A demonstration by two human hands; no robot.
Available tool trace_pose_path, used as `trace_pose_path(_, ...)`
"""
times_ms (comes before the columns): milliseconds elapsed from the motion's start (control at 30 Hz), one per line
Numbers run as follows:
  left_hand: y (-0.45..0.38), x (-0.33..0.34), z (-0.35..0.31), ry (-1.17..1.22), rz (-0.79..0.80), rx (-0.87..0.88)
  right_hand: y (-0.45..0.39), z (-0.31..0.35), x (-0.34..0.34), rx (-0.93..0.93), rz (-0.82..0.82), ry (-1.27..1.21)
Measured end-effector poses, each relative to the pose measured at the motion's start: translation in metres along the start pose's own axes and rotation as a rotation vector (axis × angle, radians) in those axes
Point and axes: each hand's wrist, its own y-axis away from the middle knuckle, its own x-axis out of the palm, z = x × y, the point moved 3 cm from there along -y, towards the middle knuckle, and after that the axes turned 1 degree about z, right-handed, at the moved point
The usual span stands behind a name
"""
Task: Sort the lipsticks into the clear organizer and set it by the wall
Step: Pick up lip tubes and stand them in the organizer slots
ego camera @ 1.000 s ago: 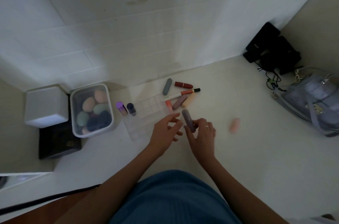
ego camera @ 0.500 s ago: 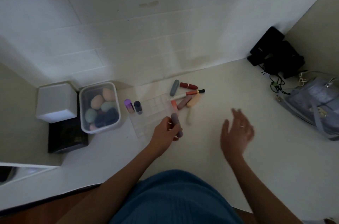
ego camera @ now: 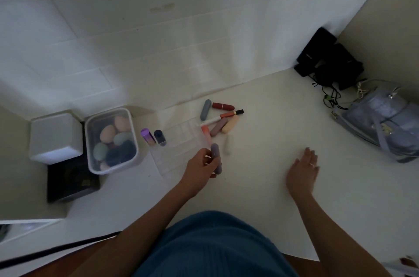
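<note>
At far left on the white counter (ego camera: 260, 197), a white cube box (ego camera: 55, 137) is seen atop a black box (ego camera: 70, 182). Just right of it, a clear lidded tub (ego camera: 112, 140) of egg-shaped sponges is noted. Two lipsticks are stood upright at the left far corner of the clear organizer (ego camera: 179, 147): a purple lipstick (ego camera: 147, 137) and a dark blue lipstick (ego camera: 159, 137). The organizer, a transparent gridded tray, is laid flat near the tiled wall (ego camera: 158, 38). A mauve-grey lipstick (ego camera: 216, 158), a rounded matte tube, is pinched in the curled fingers of the left hand (ego camera: 200, 169) at the organizer's near right edge. A pale tube (ego camera: 228, 145), blurred, is seen beside it. Beyond, a loose cluster is recorded: grey tube (ego camera: 205, 109), dark red lipstick (ego camera: 223, 106), slim orange-and-white pencil (ego camera: 223, 116), coral tube (ego camera: 206, 132), mauve tube (ego camera: 218, 126), peach tube (ego camera: 230, 124). The right hand (ego camera: 303, 170) is held apart, fingers straight and loosely together, palm down. At far right, black devices (ego camera: 326, 58) with cords and a translucent bag (ego camera: 385, 117) are noted.
</note>
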Motion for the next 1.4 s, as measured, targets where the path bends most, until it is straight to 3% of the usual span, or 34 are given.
trace_pose_path(200, -0.001, 0.000, 0.001, -0.009, -0.023, 0.001, 0.006, 0.054, 0.005, -0.145, -0.052, -0.389)
trace_pose_path(333, 0.000, -0.004, 0.003, -0.014, -0.058, 0.004, 0.001, 0.105, 0.015, -0.168, 0.131, -0.538)
trace_pose_path(533, 0.002, -0.013, 0.008, 0.006, -0.104, -0.006, -0.010, 0.170, 0.026, -0.430, 0.193, -0.459)
trace_pose_path(767, 0.004, -0.019, 0.011, 0.029, -0.126, -0.031, -0.022, 0.222, 0.041, -0.567, 0.353, -0.345)
trace_pose_path(933, 0.007, -0.025, 0.011, -0.059, -0.126, -0.019, -0.032, 0.238, 0.058, -0.599, 0.388, -0.265)
trace_pose_path(1067, 0.010, -0.029, 0.013, -0.105, -0.124, -0.013, -0.036, 0.237, 0.069, -0.510, 0.426, -0.282)
trace_pose_path(1267, 0.009, -0.033, 0.012, -0.123, -0.136, -0.015, -0.031, 0.246, 0.072, -0.721, 0.334, -0.218)
trace_pose_path(1400, 0.008, -0.033, 0.011, -0.132, -0.126, -0.010, -0.027, 0.245, 0.075, -0.695, 0.372, -0.215)
